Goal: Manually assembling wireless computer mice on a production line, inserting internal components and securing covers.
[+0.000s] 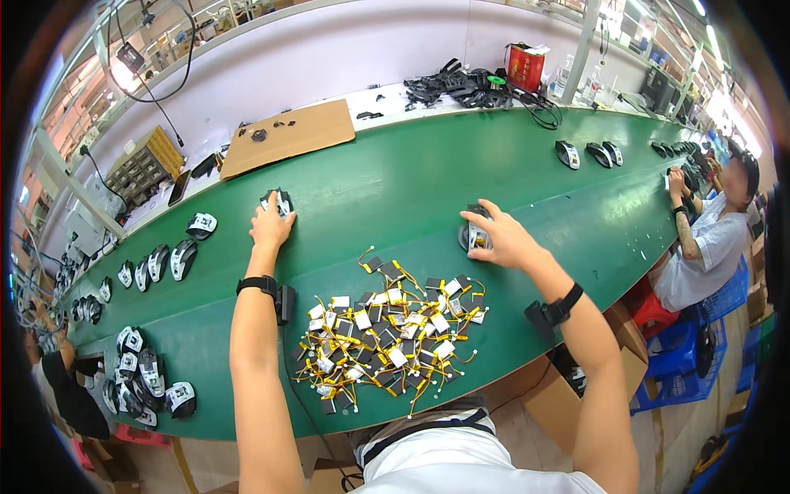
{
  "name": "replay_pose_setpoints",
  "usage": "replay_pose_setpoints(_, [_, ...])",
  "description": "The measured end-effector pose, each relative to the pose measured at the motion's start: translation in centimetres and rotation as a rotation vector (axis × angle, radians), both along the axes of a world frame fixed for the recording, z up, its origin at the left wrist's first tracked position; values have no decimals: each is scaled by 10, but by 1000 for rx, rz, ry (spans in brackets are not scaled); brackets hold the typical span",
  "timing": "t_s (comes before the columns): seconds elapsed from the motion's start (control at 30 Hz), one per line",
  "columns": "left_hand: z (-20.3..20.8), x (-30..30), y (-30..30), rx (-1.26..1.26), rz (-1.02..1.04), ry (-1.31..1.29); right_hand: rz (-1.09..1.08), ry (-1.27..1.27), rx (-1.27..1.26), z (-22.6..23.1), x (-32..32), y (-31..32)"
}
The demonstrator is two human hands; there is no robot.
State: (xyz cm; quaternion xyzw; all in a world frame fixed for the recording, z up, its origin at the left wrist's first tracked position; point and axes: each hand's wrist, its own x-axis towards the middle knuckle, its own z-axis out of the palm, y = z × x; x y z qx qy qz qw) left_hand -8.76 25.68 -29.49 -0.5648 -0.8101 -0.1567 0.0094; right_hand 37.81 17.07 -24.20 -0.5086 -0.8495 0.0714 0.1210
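Note:
My left hand [270,222] reaches forward over the green bench, its fingers closed around a black and white, partly assembled computer mouse [278,200]. To the right, my right hand [506,237] grips a second partly assembled mouse [475,239] between thumb and fingers; part of it is hidden behind them. Between my forearms, close to my body, lies a loose heap of small flat batteries [387,333], silver and dark grey with yellow tape and thin wires ending in white plugs. Both of my wrists wear black bands with small boxes.
More mice lie at left in a row [156,263] and a pile [148,375]. Others [568,154] sit far right. A cardboard sheet [288,140] holds small black parts. Black parts [457,86] and a red box [525,67] stand behind. A co-worker [699,239] sits at right.

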Motion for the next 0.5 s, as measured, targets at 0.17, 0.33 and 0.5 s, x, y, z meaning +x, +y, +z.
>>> replay_pose_setpoints(0.17, [7, 1, -19, 28, -320, -93, -46, -34, 161, -25, 56, 70])
replay_pose_setpoints(0.33, [15, -14, -54, 52, -340, -192, -89, 307, 137, -9, 25, 58])
replay_pose_setpoints(0.5, [11, 7, -42, 129, -119, -158, 69, 428, -291, 20, -19, 10])
